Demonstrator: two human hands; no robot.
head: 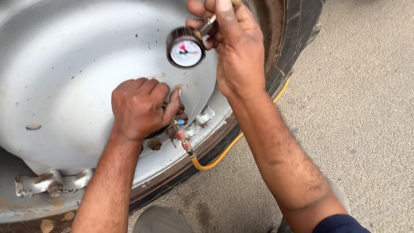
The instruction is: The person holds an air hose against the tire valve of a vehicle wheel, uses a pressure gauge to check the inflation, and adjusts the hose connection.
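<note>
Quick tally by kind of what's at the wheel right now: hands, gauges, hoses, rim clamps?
Hands: 2, the left hand closed at the hose fitting on the rim, the right hand holding the gauge
Round pressure gauges: 1
Yellow hoses: 1
Rusty rim clamps in view: 2, one lower left, one by the fitting
Grey wheels: 1
Total: 7

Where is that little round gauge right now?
The round gauge is at the top centre of the head view, held in the right hand in front of the grey wheel rim, above the left hand.
</note>
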